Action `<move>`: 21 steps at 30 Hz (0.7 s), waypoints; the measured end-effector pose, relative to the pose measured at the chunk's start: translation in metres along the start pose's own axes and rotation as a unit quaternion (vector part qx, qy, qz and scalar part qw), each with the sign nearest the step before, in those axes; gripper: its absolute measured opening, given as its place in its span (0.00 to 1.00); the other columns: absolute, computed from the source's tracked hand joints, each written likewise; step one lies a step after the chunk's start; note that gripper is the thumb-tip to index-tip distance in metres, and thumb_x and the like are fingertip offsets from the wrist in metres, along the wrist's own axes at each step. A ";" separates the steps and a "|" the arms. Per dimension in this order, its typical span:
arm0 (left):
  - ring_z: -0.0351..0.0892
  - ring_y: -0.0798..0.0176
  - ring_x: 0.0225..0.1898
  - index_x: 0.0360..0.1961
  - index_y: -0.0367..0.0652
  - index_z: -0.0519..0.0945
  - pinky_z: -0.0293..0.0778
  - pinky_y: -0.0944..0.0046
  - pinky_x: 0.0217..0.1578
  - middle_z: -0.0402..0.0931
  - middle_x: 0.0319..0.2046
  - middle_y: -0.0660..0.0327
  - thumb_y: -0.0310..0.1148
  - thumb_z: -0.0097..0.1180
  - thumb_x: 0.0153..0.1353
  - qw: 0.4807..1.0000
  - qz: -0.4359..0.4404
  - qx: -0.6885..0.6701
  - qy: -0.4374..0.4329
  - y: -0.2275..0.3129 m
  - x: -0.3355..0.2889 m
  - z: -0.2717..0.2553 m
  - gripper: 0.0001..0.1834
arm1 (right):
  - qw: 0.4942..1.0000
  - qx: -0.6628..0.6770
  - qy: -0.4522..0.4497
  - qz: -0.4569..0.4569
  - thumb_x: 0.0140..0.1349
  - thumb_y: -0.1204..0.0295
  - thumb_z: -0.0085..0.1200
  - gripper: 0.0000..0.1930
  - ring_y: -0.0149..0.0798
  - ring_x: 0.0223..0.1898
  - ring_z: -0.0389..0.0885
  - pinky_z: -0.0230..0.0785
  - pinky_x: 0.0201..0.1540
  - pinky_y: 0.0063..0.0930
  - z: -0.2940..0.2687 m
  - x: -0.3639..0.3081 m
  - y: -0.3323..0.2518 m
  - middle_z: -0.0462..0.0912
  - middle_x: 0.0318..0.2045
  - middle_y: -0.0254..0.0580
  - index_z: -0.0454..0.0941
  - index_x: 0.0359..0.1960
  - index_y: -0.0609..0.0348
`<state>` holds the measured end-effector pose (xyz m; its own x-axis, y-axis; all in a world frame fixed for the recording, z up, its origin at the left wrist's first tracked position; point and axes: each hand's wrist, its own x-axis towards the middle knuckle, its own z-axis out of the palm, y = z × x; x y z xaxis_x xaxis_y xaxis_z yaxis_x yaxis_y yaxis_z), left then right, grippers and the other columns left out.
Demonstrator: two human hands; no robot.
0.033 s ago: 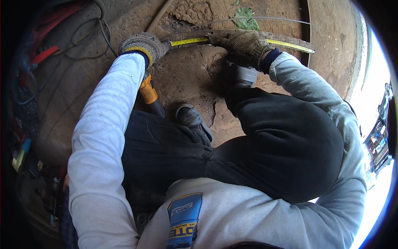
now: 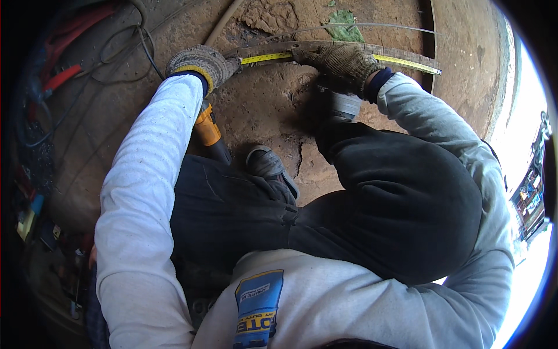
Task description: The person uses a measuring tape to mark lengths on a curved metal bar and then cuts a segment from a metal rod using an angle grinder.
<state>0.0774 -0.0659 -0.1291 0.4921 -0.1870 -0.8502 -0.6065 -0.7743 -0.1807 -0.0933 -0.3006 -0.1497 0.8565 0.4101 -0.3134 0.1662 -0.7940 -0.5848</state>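
A yellow tape measure [image 2: 267, 58] is drawn out along a long, flat, brownish strip [image 2: 401, 53] on the ground, its end near the strip's right end. My left hand [image 2: 203, 65], in a grey knitted glove with a yellow-edged cuff, is closed round the tape's left part; whether the case is inside cannot be seen. My right hand [image 2: 343, 65], in a dirty brown knitted glove, lies over the middle of the tape and strip, fingers pointing left and pressed together on them. The tape shows between my hands and again right of my right hand.
Below my left wrist stands a yellow-and-black power tool [image 2: 208, 128]. Cables [image 2: 142, 41] and red-handled tools [image 2: 63, 77] lie at left. A thin rod [image 2: 383, 25] and a green leaf [image 2: 345, 26] are beyond the strip. A dark metal bar [image 2: 429, 43] crosses at right. My sandalled feet [image 2: 267, 163] are close by.
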 end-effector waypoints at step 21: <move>0.75 0.44 0.62 0.62 0.43 0.78 0.70 0.46 0.61 0.75 0.61 0.47 0.72 0.41 0.64 0.999 0.010 0.032 -0.031 0.012 -0.012 -0.014 0.45 | 0.999 0.001 -0.033 0.031 0.63 0.64 0.59 0.30 0.52 0.57 0.79 0.73 0.58 0.42 -0.001 -0.002 0.004 0.80 0.57 0.47 0.68 0.69 0.41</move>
<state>0.0728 -0.0816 -0.1145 0.4412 -0.1632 -0.8824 -0.6553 -0.7305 -0.1925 -0.0934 -0.3054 -0.1508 0.8316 0.3878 -0.3975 0.1125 -0.8186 -0.5632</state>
